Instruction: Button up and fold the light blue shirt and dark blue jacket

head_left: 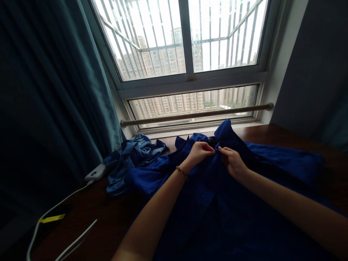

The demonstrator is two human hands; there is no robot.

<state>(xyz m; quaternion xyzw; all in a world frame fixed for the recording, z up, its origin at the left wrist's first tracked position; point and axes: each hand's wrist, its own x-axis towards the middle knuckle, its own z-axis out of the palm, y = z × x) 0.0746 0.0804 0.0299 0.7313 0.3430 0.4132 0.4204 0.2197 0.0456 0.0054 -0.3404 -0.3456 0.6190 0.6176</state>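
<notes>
A dark blue collared shirt (206,203) lies spread over the wooden surface, its collar toward the window and its front toward me. My left hand (200,152) pinches the shirt's front edge just below the collar. Close beside it, my right hand (232,161) grips the same edge between thumb and fingers. The cloth between the two hands is drawn up in small folds. Any button at the fingertips is too small to make out. One collar point stands up behind my right hand. A beaded bracelet circles my left wrist.
Left of the shirt lies a crumpled lighter blue garment (136,156). A pale phone-like device (95,172) with a white cable (58,203) rests beside it, near a yellow strip (52,218). A rail (195,116) crosses before the window; a curtain (54,90) hangs left.
</notes>
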